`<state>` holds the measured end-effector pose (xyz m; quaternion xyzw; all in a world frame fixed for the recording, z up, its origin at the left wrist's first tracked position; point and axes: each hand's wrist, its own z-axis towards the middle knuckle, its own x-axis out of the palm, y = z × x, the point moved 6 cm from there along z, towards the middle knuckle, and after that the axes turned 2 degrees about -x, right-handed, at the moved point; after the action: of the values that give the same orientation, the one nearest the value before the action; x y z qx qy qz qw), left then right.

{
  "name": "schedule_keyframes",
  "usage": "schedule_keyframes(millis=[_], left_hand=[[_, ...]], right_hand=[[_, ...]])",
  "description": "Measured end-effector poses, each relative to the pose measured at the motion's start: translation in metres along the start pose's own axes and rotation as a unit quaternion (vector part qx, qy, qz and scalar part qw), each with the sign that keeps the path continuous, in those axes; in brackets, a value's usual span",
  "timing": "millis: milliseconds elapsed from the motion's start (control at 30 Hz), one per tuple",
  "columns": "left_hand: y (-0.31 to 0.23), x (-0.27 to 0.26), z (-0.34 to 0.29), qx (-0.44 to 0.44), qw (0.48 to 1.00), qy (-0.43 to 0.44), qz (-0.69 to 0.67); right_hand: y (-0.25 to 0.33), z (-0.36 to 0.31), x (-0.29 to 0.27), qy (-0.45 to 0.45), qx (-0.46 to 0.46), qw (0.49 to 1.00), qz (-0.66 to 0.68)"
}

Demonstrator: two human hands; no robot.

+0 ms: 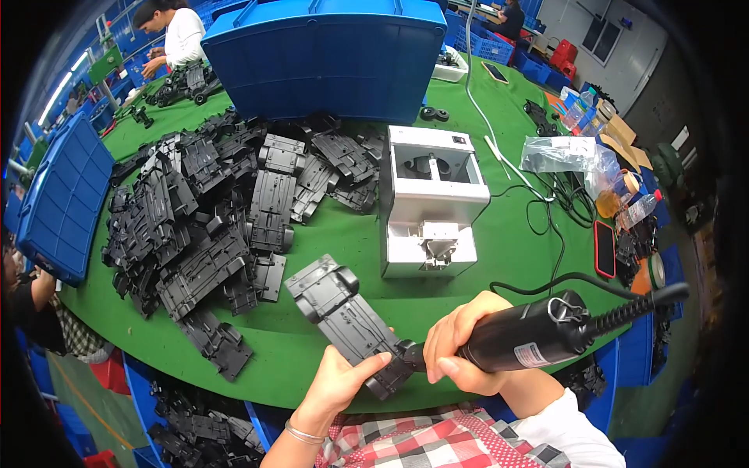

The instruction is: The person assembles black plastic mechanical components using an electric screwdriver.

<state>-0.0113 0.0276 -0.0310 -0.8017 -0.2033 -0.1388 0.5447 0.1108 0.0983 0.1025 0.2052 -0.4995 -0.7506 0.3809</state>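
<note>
My left hand (341,381) is closed on a black plastic toy-car chassis (355,327), its thumb pressed along the side of the tray-like part. The chassis tilts up and to the left above the green tabletop. In my right hand (466,343) is a black corded electric screwdriver (515,337), lying almost level with its front end pointing left. That front end meets a small dark part (407,355) at the near end of the chassis. Whether the bit sits in a screw is too small to tell. Just beyond my hands stands a silver screw feeder (431,203).
A heap of black chassis (179,210) covers the table's left side. Blue bins stand at the back (328,66) and far left (66,199). A red-edged phone (605,248), bottles (640,210) and looped cables (566,199) lie at right. Another person (175,35) works at far left.
</note>
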Motion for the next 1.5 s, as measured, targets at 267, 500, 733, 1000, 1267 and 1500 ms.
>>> schedule_keyframes(millis=[267, 500, 733, 1000, 1267, 1500], left_hand=[[-0.014, 0.003, -0.009, -0.105, 0.994, 0.030, 0.030], [-0.005, -0.006, 0.006, -0.010, 1.000, -0.028, -0.005], [-0.007, -0.006, 0.013, -0.016, 0.999, -0.032, -0.012], [-0.011, 0.006, 0.014, -0.009, 0.999, -0.033, 0.007], [0.004, 0.009, 0.011, -0.019, 0.999, -0.022, 0.028], [0.008, 0.034, -0.005, -0.026, 0.991, 0.092, 0.089]], right_hand=[[0.029, 0.027, -0.071, -0.244, -0.181, 0.953, 0.011], [0.013, 0.047, -0.072, -0.264, -0.143, 0.948, -0.109], [0.003, 0.015, -0.028, -0.204, -0.074, 0.970, 0.113], [-0.002, 0.004, -0.006, -0.091, -0.046, 0.994, 0.040], [-0.005, -0.009, 0.002, -0.039, -0.009, 0.999, -0.028], [0.021, -0.008, -0.054, -0.145, 0.044, 0.987, 0.056]])
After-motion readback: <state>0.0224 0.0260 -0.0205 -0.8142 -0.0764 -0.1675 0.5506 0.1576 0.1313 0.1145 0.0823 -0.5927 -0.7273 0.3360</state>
